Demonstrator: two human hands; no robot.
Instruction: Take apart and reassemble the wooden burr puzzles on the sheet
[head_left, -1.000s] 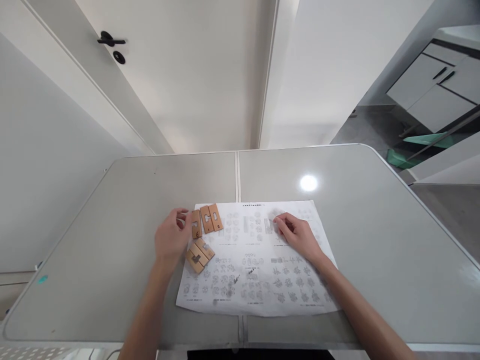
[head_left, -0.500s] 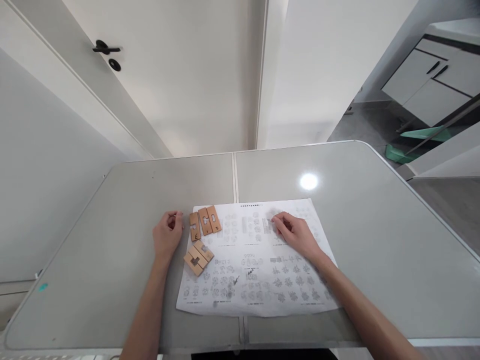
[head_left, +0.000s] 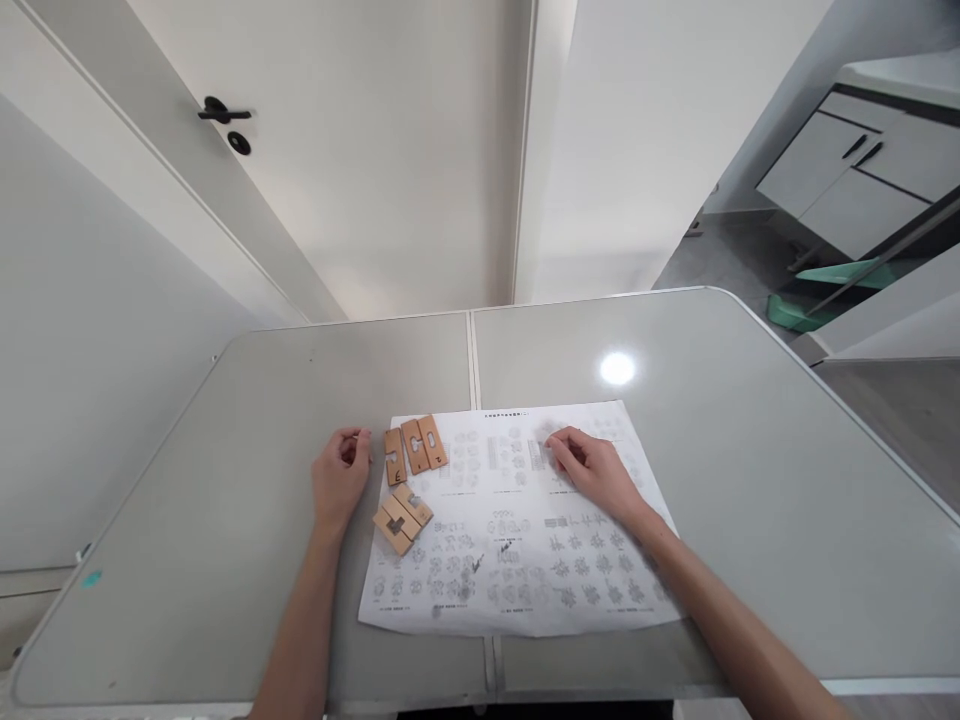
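A printed instruction sheet (head_left: 525, 540) lies on the grey table (head_left: 675, 400). On its upper left corner rest three flat wooden puzzle pieces (head_left: 415, 447) side by side, and just below them a second cluster of wooden pieces (head_left: 403, 518). My left hand (head_left: 340, 480) rests on the table just left of the pieces, fingers curled loosely, holding nothing. My right hand (head_left: 594, 472) lies on the sheet's upper middle, fingers bent, fingertips pressing the paper.
A seam (head_left: 472, 360) splits the table down the middle. A white door with a black handle (head_left: 221, 112) stands behind the table. Grey cabinets (head_left: 862, 180) and a green object (head_left: 817, 290) are on the floor at right.
My left hand has drawn back left from the upper wooden pieces and settled on the table. The right hand has stayed on the sheet.
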